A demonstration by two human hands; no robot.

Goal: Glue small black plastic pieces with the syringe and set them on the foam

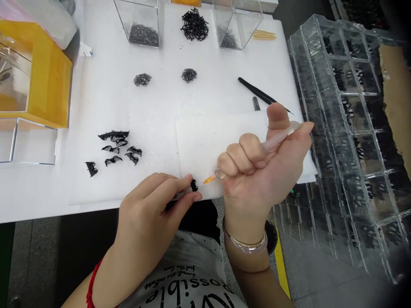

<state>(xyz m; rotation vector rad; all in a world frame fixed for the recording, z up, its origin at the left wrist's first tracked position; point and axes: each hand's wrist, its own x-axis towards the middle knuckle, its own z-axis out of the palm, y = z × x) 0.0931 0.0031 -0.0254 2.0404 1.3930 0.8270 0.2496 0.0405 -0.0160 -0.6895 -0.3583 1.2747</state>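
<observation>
Between the thumb and forefinger of my left hand (157, 203) is a small black plastic part (194, 185), mostly covered by the fingertips. My right hand (261, 167) is wrapped round a translucent syringe (276, 139), its thumb by the plunger end. An orange dispensing needle (209, 179) on the syringe points left, its tip close to the black part; whether they touch I cannot tell. Left of my hands, several similar black parts (113, 161) lie loose on the white mat (154, 128).
Black tweezers (257, 90) lie at the right. Farther back are small piles of tiny dark pieces (142, 79), a heap of black sticks (194, 25), clear boxes (141, 21) and toothpicks (264, 34). Stacked clear compartment trays (349, 128) stand right; a yellow box (51, 72) stands left.
</observation>
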